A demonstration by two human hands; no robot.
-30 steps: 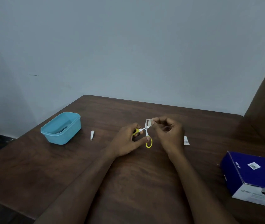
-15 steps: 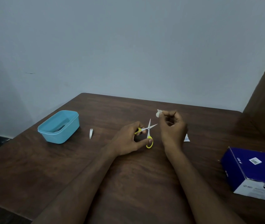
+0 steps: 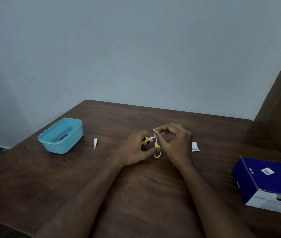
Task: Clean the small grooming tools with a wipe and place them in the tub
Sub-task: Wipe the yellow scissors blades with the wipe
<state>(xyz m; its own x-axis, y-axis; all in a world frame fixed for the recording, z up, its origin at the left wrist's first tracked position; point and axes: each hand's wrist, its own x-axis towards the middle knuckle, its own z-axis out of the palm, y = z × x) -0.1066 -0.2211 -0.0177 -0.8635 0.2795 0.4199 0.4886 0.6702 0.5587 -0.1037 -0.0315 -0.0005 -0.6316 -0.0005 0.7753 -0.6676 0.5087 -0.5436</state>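
Small scissors with yellow handles (image 3: 156, 148) are spread apart at the table's middle. My left hand (image 3: 134, 150) grips them by the handle loops. My right hand (image 3: 175, 143) pinches a small white wipe (image 3: 154, 130) against the blades near the pivot. A silver nail clipper (image 3: 95, 143) lies on the table to the left of my hands. Further left stands the light blue tub (image 3: 50, 143), with a dark tool lying inside it.
A torn white wipe sachet (image 3: 195, 147) lies just right of my right hand. A dark blue box (image 3: 266, 182) sits near the table's right edge. A brown panel (image 3: 280, 100) rises on the right. The wooden table (image 3: 136, 194) meets a pale wall behind.
My right hand, which had lifted the wipe up off the blade tips half a second ago, has come back down onto the blades near the pivot. My left hand keeps the scissors in place.
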